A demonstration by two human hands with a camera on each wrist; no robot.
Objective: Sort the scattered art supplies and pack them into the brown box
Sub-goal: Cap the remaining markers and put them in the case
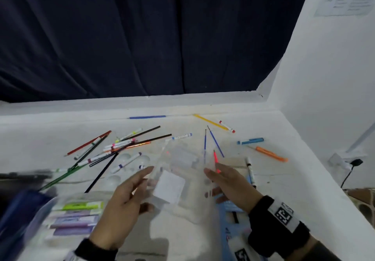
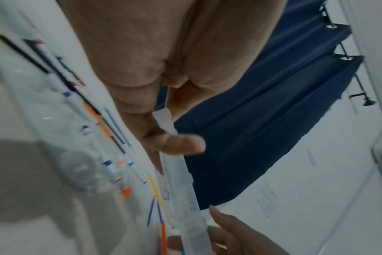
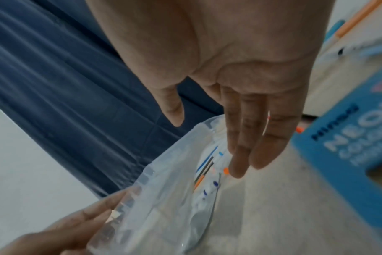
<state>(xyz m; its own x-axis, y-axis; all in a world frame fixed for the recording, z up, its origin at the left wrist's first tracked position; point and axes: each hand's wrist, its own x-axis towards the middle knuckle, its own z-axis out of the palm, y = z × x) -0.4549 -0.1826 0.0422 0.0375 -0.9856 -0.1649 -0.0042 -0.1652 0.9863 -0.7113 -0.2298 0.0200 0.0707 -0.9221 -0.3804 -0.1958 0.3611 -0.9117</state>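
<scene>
Fingers (image 1: 142,174) of the left hand (image 1: 121,206) are lying straight along one side of a clear plastic case (image 1: 178,171); thumb pressing beneath. The right hand (image 1: 229,185) is bracing the opposite side, fingers straight and together. Case is sitting at table (image 1: 40,138) centre. Pencils and markers (image 1: 121,145) are lying scattered at ten o'clock; brushes (image 1: 211,141) at one o'clock.

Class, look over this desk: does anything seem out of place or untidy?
Yes. Pencils and markers lie criss-crossed in a heap, and a blue pencil has strayed to the table's far edge. No brown box is visible.
</scene>
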